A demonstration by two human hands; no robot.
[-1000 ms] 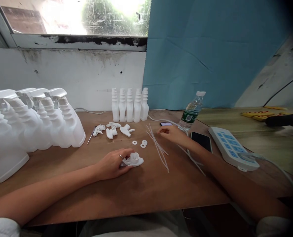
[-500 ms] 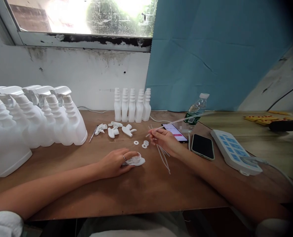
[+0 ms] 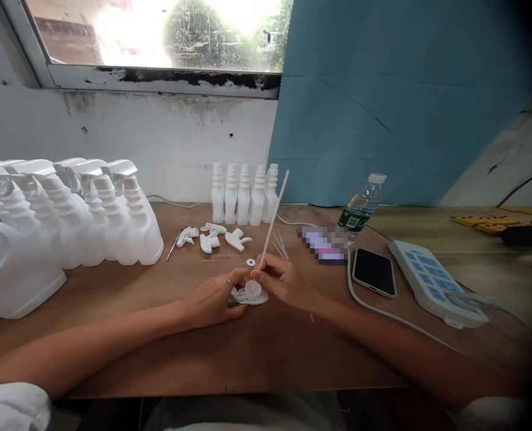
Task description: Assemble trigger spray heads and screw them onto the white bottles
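Note:
My left hand [image 3: 218,295] is closed around a white trigger spray head [image 3: 253,292], which lies low over the table with its round collar facing up. Between the thumb and fingers of my right hand [image 3: 283,281] is a thin white plastic tube [image 3: 274,221]. The tube leans up and to the right, and its lower end comes close to the collar; whether it is inside I cannot tell. A small white washer [image 3: 251,263] lies just beyond my hands. More thin tubes [image 3: 280,244] lie behind my right hand, partly hidden by it.
Several trigger spray heads [image 3: 209,243] and a slim metal tool [image 3: 174,244] lie further back. Large white spray bottles [image 3: 131,221] crowd the left; small white bottles [image 3: 244,194] stand by the wall. At right are phones [image 3: 373,272], a water bottle [image 3: 362,206] and a power strip [image 3: 431,275].
My right hand has moved left and down with the tube, from above the loose tubes to the spray head. The tube has swung more upright. My left hand keeps hold of the spray head.

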